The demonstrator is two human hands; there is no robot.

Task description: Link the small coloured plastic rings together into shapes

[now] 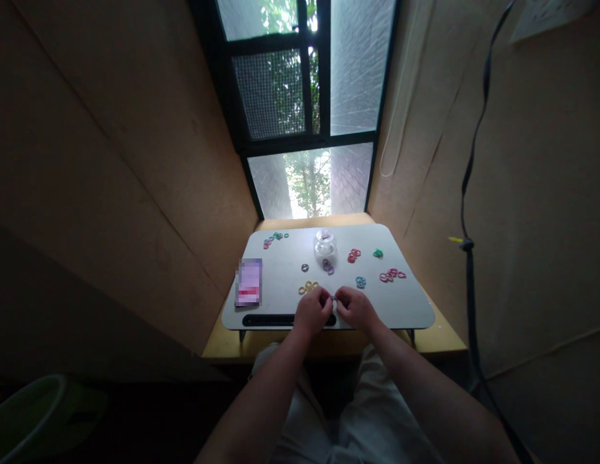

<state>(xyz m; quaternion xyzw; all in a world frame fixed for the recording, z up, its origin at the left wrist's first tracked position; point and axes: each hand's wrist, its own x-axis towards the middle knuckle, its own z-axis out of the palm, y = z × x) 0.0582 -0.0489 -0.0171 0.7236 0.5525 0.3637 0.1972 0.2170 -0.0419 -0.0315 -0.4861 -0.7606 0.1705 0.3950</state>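
Note:
My left hand (313, 312) and my right hand (356, 309) meet over the front of the white table (280, 258). Fingers of both are pinched on a tiny purplish piece (334, 298), its shape mostly hidden; it looks like a small ring or band. Just beyond my left hand lie yellow rings (308, 288). Purple rings (327, 265) sit farther back, by a clear round jar (325, 247), with a single dark ring (305, 267) to their left. Light-blue rings (360, 281) are near my right hand.
Toward the right lie red rings (354, 256), a green group (377, 252) and pink rings (392, 276). Green and pink rings (279, 236) are at the back left. A blurred purple rectangular item (249, 282) rests at left, a dark slot (268, 319) along the front edge.

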